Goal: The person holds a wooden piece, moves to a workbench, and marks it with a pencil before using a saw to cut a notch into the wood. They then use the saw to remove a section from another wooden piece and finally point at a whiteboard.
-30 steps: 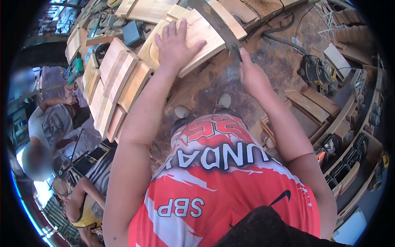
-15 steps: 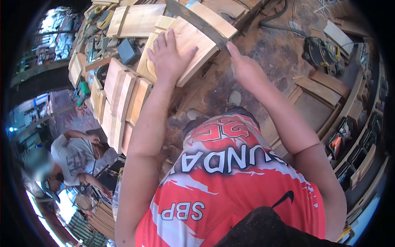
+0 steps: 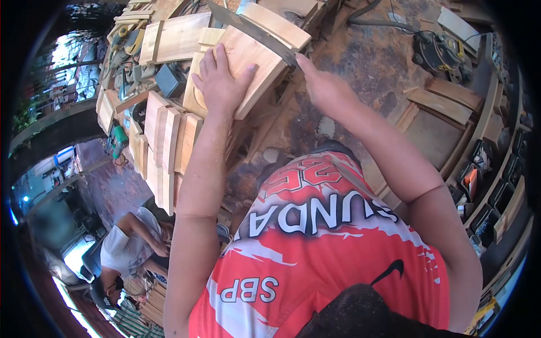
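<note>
My left hand (image 3: 221, 84) lies with spread fingers on a pale wooden board (image 3: 248, 55), near its left edge. My right hand (image 3: 324, 87) is closed at the near end of a saw (image 3: 256, 34), its index finger stretched along it; the handle is hidden in the hand. The long dark blade runs up and left across the board's far side. Beyond the blade lies another pale strip of wood (image 3: 279, 25).
At the left are stacked wooden pieces (image 3: 163, 132), a green power tool (image 3: 119, 138) and a dark block (image 3: 171, 80). A black machine (image 3: 439, 53) stands on the floor at the upper right. A co-worker (image 3: 132, 242) sits at the lower left.
The view has shifted, so the board and both hands appear slightly further left. The co-worker now leans further forward. My left hand stays on the board, and my right hand still holds the saw.
</note>
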A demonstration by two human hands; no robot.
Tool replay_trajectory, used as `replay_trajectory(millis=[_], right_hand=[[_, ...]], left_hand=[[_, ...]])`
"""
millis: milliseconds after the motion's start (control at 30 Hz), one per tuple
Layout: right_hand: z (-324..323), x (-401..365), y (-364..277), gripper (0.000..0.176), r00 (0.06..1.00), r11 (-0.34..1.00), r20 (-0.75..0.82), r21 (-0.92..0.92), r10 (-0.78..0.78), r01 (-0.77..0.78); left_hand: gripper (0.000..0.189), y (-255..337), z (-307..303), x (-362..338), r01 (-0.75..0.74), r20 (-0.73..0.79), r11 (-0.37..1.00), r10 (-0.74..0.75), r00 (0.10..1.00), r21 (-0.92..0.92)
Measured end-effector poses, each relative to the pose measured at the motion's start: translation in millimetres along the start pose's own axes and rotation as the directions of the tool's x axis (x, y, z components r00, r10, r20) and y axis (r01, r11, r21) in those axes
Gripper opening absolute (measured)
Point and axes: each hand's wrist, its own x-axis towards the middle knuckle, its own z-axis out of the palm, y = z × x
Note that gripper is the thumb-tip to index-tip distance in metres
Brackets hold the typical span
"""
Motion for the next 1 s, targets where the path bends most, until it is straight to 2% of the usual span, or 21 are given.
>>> replay_trajectory(millis=[33, 100, 233, 300, 433, 500, 633, 700, 733, 800, 933, 1000], right_hand=[[-3.4, -5.4, -0.4, 0.062, 1.000, 1.000, -0.001, 0.001, -0.003, 0.003], [-14.8, -19.8, -8.0, 0.062, 0.991, 0.995, 0.105, 0.036, 0.085, -0.089], [-6.0, -22.8, -2.9, 0.064, 0.982, 0.991, 0.132, 0.003, 0.132, -0.134], [-1.4, -14.0, -3.0, 0.065, 0.996, 0.996, 0.007, 0.017, 0.085, -0.085], [0.7, -18.7, 5.2, 0.065, 0.998, 0.999, -0.038, -0.019, 0.049, -0.049], [-16.3, -31.4, 1.9, 0.064, 0.990, 0.993, 0.086, -0.029, 0.115, -0.113], [-16.3, -43.2, 6.3, 0.063, 0.971, 0.979, 0.129, -0.050, 0.201, -0.196], [-18.6, -23.7, -4.2, 0.062, 0.991, 0.994, 0.085, 0.001, 0.105, -0.106], [-15.0, -11.9, -7.5, 0.062, 0.991, 0.994, 0.081, 0.006, 0.106, -0.107], [-5.1, 7.0, -10.2, 0.062, 0.998, 0.998, -0.027, -0.013, 0.061, -0.061], [-9.1, -9.5, -1.7, 0.062, 0.999, 1.000, -0.024, 0.008, 0.026, -0.026], [-28.6, -28.7, -6.2, 0.060, 0.963, 0.983, 0.209, 0.032, 0.168, -0.179]], left_hand=[[0.093, 1.7, -1.3, -0.3, -0.004, 0.021, 1.000, 0.004, 1.000, 0.010], [0.093, 3.0, -3.0, -1.6, -0.002, 0.042, 1.000, 0.001, 0.999, 0.029], [0.095, -0.3, 1.9, -1.3, 0.017, 0.020, 0.999, -0.018, 1.000, 0.027], [0.096, -0.2, 4.0, -1.8, 0.026, 0.007, 1.000, -0.026, 1.000, 0.013], [0.096, -1.3, 5.2, -1.7, 0.030, -0.026, 0.999, -0.029, 0.999, 0.013], [0.096, 0.4, 3.9, -0.2, 0.027, -0.031, 1.000, -0.027, 0.999, 0.014], [0.096, 0.1, 3.9, -1.8, 0.034, -0.014, 0.999, -0.034, 0.999, 0.023], [0.096, 0.7, 4.1, -0.8, 0.020, -0.017, 0.999, -0.019, 1.000, 0.027], [0.096, 1.0, 4.0, -0.7, 0.035, -0.003, 0.999, -0.035, 0.999, 0.020], [0.096, 1.3, 3.5, 0.0, 0.047, 0.006, 0.999, -0.048, 0.999, 0.018], [0.096, 2.8, 2.8, -1.5, 0.045, 0.019, 0.999, -0.045, 0.999, -0.007], [0.097, 2.5, -0.1, 0.1, 0.056, 0.029, 0.998, -0.056, 0.998, -0.002]])
